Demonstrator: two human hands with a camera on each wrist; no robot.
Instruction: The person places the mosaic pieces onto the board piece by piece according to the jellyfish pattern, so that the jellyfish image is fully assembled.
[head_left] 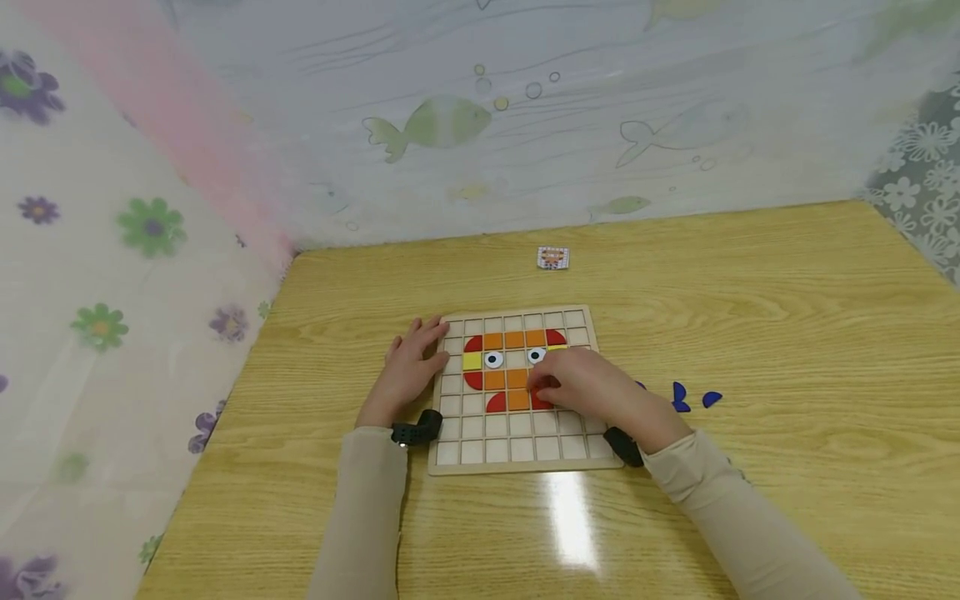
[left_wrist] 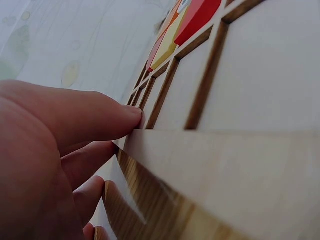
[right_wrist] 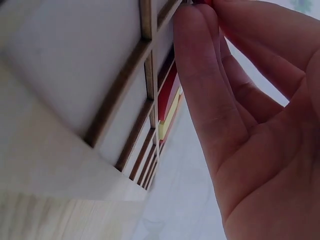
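A wooden grid board lies on the table, with coloured tiles set in its squares. Orange square tiles, rounded red tiles, a yellow tile and two eye tiles form a figure. My left hand rests at the board's left edge, its thumb touching the rim and its fingers extended. Over the figure's lower right, my right hand pinches a red tile at the fingertips. That hand covers part of the board's right side.
Blue rounded pieces lie on the table right of the board, one partly hidden by the right hand. A small patterned card is behind the board. Walls with fish and flower pictures border the table.
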